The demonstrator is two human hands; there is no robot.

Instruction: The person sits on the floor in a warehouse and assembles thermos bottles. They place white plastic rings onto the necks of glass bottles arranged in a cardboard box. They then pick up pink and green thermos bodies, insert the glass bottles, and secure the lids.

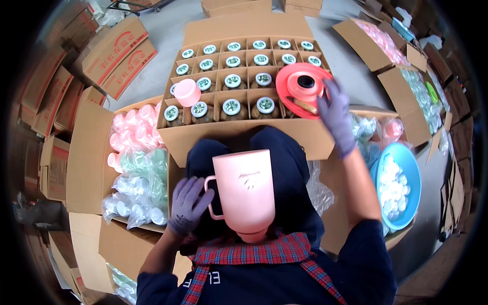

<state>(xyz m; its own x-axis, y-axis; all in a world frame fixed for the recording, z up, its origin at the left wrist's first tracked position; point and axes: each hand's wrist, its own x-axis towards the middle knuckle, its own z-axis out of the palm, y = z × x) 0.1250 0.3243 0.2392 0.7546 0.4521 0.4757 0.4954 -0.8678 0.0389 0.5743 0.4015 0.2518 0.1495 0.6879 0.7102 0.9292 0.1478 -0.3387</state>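
My left hand (187, 204), in a grey glove, grips the handle of a pink plastic mug (245, 192) held close in front of my chest. My right hand (337, 118), also gloved, reaches forward with its fingers stretched out, the fingertips against the right rim of a red round disc with a dark centre hole (300, 86). That disc rests on the right side of an open carton (239, 136) whose cardboard grid holds several brown jars with white and green lids (232, 107). A small pink cap (187, 92) sits on the jars at the left.
To the left, an open carton (89, 152) holds pink and green mugs in plastic bags (133, 168). At the right, a blue basin (406, 175) contains white caps. More open and closed cartons (114, 53) surround me on the grey floor.
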